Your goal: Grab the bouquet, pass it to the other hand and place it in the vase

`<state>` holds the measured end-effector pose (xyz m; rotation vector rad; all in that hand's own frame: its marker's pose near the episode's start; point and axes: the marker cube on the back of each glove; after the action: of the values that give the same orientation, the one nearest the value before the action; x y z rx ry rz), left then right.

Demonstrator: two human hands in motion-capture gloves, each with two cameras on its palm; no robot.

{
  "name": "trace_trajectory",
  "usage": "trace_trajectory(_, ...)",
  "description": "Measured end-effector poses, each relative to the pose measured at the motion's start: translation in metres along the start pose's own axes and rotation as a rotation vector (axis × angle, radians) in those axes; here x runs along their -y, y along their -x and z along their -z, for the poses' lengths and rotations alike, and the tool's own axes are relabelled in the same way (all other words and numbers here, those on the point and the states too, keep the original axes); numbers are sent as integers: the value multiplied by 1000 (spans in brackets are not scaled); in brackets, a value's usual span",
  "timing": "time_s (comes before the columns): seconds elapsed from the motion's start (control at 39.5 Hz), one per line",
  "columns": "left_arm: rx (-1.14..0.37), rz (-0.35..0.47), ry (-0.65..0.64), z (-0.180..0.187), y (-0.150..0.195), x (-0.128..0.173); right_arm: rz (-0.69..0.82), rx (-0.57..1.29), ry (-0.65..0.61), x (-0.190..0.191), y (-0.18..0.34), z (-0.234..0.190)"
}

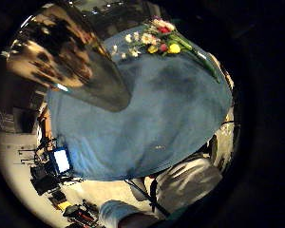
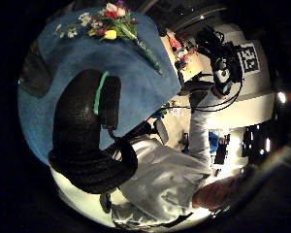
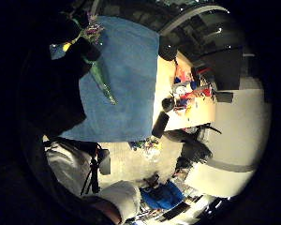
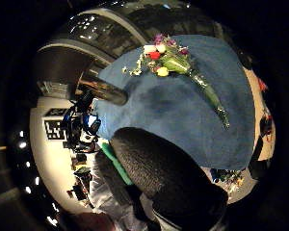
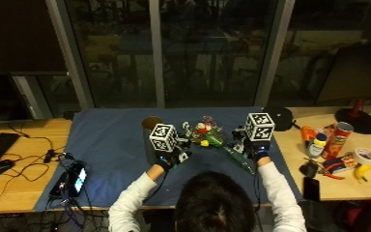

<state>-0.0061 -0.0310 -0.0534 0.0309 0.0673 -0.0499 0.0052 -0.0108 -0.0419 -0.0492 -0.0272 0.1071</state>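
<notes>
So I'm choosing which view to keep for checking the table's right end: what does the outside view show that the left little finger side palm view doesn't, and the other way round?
Only the outside view shows the banana, the red can, the tape roll and both gloved hands, left hand, right hand. Only the palm view shows the vase close up, shiny and near that palm. Both show the bouquet lying on the blue cloth, and a lit phone screen.

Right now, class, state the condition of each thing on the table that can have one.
bouquet: lying on the blue cloth, unheld.
vase: upright, no flowers in it.
left hand: over the cloth, holding nothing.
right hand: near the stems, holding nothing.
</notes>
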Motion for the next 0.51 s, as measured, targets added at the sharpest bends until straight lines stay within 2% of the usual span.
trace_trajectory(0.25,0,6,-80,28,-8,3,-131,58,8,17,-25,20)
trace_trajectory(0.51,6,-16,-239,53,-18,5,-260,123,-17,54,-55,-2)
